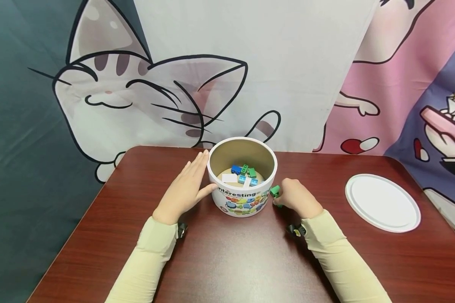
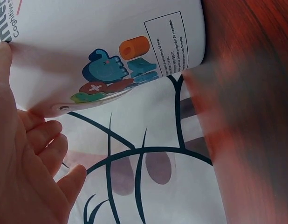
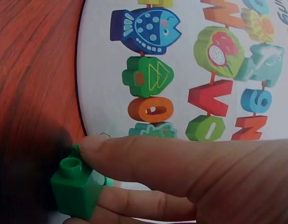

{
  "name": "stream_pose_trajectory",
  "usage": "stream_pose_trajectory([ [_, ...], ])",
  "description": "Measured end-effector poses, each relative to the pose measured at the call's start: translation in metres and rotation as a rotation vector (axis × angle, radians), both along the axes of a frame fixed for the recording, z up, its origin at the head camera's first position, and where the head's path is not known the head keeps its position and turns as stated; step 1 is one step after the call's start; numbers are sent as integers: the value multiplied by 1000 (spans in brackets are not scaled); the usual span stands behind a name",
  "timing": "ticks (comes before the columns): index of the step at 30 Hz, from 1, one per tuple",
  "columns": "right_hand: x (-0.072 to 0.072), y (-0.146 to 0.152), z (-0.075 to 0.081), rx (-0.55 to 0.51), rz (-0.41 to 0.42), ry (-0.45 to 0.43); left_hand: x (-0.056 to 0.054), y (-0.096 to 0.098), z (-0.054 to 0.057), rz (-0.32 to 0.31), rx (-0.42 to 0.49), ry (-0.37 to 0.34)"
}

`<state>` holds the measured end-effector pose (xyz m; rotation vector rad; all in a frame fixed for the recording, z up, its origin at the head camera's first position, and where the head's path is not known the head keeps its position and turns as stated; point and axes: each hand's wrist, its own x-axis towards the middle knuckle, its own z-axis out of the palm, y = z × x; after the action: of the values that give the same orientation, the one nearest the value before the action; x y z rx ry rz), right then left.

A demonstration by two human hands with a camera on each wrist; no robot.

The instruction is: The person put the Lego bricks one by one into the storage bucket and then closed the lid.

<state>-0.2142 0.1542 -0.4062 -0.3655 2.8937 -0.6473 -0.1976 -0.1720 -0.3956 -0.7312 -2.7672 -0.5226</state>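
A round white tub (image 1: 240, 202) with printed letters and coloured shapes stands near the table's far edge. Inside it lie a blue brick (image 1: 236, 169), green bricks (image 1: 252, 173), light blue bricks (image 1: 253, 182) and white pieces (image 1: 229, 178). My left hand (image 1: 186, 183) rests against the tub's left side with straight fingers, thumb at the rim; the left wrist view shows its fingers along the printed wall (image 2: 106, 32). To the tub's right, my right hand (image 1: 297, 197) pinches a green toy brick (image 3: 72, 189) between thumb and fingers, low beside the wall.
A white round lid (image 1: 383, 203) lies on the right part of the dark red wooden table (image 1: 235, 261). Behind the table's far edge hangs a cloth printed with a cartoon cat (image 1: 110, 101).
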Motion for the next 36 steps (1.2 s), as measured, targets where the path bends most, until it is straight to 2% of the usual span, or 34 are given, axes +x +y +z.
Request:
stream_pose_trajectory([
  [17,2,-3,-1,15,26,15,2,1,1,5,6,-18],
  [27,2,-1,4,14,51,10,2,1,1,4,6,-13],
  [36,0,4,16,-23,-30,-1,2,1,3,5,9,-13],
])
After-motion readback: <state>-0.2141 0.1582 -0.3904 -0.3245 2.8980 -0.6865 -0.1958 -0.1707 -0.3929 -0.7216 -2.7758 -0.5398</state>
